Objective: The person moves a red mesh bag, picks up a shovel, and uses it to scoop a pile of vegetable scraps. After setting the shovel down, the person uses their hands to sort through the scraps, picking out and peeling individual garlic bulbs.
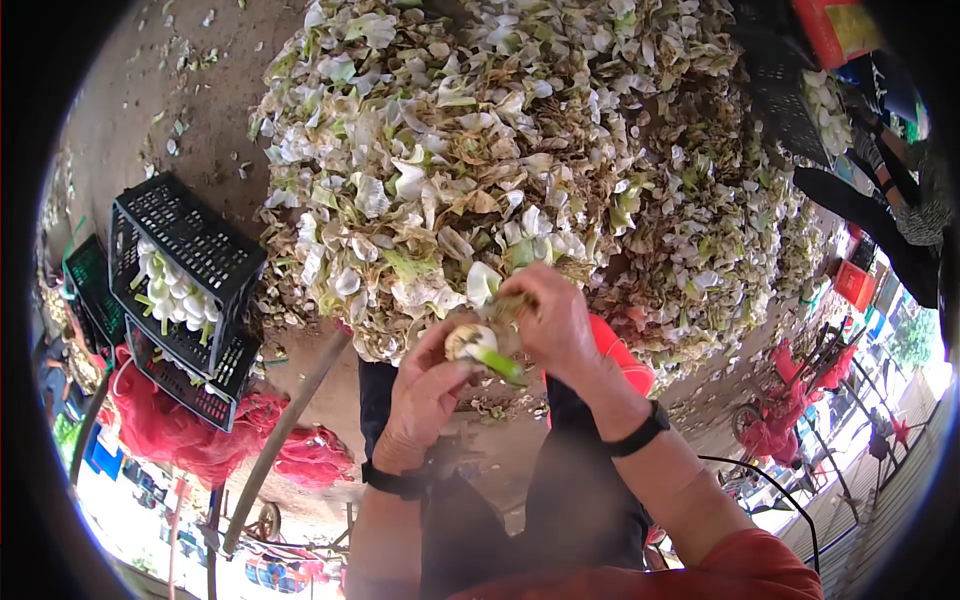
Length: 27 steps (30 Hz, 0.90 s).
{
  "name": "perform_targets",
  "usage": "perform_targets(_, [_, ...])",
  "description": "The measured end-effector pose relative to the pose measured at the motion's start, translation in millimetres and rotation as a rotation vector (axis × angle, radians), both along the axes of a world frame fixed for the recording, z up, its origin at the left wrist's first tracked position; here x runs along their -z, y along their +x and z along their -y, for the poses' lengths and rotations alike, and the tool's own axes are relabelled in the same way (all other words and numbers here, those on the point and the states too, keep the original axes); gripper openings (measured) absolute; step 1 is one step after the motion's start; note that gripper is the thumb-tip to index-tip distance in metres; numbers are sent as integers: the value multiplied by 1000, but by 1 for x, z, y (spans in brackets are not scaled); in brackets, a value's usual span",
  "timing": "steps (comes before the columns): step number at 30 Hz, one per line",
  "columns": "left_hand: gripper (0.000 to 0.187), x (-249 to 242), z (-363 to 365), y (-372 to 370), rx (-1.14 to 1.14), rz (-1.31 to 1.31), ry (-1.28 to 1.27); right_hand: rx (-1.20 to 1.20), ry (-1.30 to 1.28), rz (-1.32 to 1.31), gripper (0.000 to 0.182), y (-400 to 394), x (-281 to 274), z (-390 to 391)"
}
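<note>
A white bulb with a short green stem (466, 344) rests in my left hand (422, 395), whose fingers are wrapped round its left side. Just right of and above it, my right hand (556, 322) is closed on a loose, peeled-off leaf layer (508, 306). That hand is slightly blurred. A pale leaf piece (483, 283) shows beside its fingertips. Beyond both hands lies a large heap of white, green and brown peelings (450, 180).
Black crates (190, 235) stand at the left, one with white bulbs (172, 288). Red netting (180, 425) and a wooden pole (285, 430) lie nearer. Another crate (785, 90) and part of a person (915, 215) are at the upper right.
</note>
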<state>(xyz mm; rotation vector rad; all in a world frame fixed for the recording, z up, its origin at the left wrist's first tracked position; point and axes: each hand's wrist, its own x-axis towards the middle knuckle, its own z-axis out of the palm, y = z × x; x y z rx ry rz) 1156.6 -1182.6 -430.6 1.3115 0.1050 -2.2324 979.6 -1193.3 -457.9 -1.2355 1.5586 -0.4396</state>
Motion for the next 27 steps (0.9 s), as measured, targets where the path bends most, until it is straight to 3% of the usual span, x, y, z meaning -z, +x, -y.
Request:
perform_targets(2, [50, -11, -2, -1, 48, -71, 14, 136, 77, -118, 19, -13, 20, 3])
perform_targets(5, [52, -13, -4, -3, -73, -51, 79, 112, -110, 4, 29, -22, 27, 7])
perform_targets(7, [51, -10, -3, -3, -76, -40, 81, 3, -133, -54, 37, -26, 19, 6])
perform_targets(9, [48, -7, -4, -2, -85, -34, 20, 93, 280, 247, 33, -21, -17, 17])
perform_targets(12, [46, -6, -7, 0, -8, 29, 38, -1, 421, 356, 29, -15, -47, 28])
perform_targets(13, [46, -6, -6, -1, -9, 27, 39, -2, 422, 354, 29, -16, -44, 25])
perform_targets(15, [43, -9, -3, -1, -8, 13, 35, -190, 107, 280, 25, -16, -36, 18])
perform_targets(21, [39, -7, -11, 1, -58, 20, 105, -276, -31, 150, 17, -9, -39, 16])
perform_targets(27, [38, -8, -17, 5, -38, -21, 155, -278, 39, 74, 12, 0, -41, 9])
